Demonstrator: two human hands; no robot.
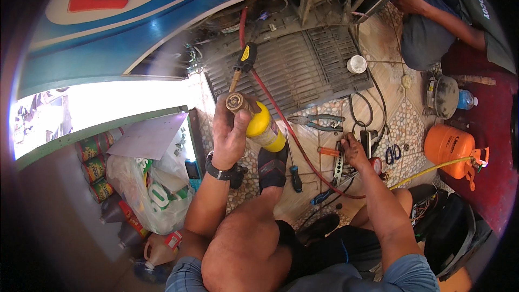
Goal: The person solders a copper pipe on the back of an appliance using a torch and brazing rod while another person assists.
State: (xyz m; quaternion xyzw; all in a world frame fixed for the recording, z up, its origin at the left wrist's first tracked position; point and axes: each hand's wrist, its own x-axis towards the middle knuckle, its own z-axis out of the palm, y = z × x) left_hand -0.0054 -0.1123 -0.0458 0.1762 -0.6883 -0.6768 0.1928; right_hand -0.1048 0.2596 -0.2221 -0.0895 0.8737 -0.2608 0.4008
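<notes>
My left hand is wrapped round a gas torch, its brass burner tip facing up beside my thumb. Beyond it shows the torch's black-and-yellow head; a yellow gas cylinder sits against my palm. How these parts join is partly hidden by my fingers. Low over the floor tools, my right hand has its fingers apart, close to an orange-handled tool and a metal bar with holes. Pliers lie just beyond, and a blue-handled screwdriver lies nearer me.
A red hose curves across the slatted grille and floor. An orange gas tank with a yellow hose stands right. Scissors and a white cup are nearby. Another person's arm works far right; a plastic bag sits left.
</notes>
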